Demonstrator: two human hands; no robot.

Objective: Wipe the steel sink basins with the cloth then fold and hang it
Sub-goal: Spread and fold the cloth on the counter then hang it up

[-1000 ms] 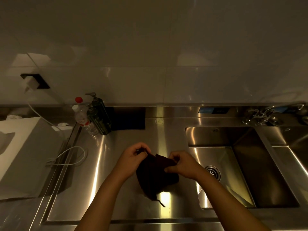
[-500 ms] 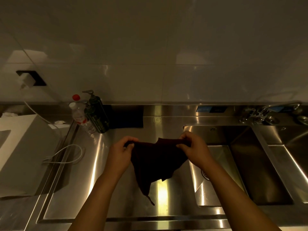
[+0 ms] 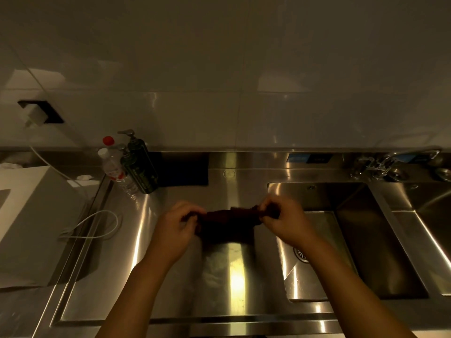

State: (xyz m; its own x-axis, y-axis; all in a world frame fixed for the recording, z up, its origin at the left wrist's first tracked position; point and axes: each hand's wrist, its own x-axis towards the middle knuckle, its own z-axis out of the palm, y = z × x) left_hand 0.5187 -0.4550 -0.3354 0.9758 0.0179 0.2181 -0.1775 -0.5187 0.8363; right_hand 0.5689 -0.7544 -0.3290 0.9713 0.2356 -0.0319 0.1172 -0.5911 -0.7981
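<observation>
A: What does the cloth (image 3: 228, 222) look like?

B: Dark, soft, bunched into a short band above the steel counter (image 3: 227, 284), stretched between two hands. The left hand (image 3: 177, 226) pinches its left end with curled fingers; the right hand (image 3: 284, 222) grips the right end likewise.

A: And the surfaces?

B: The counter is brushed steel, glossy with a bright glare patch. Just right sits a rectangular steel basin (image 3: 341, 240) with a round drain (image 3: 300, 254). Farther back stand a dark pump bottle (image 3: 141, 162) and a clear plastic bottle (image 3: 113, 167), a chrome tap (image 3: 390, 162), then glossy pale wall tiles (image 3: 219, 69).
</observation>
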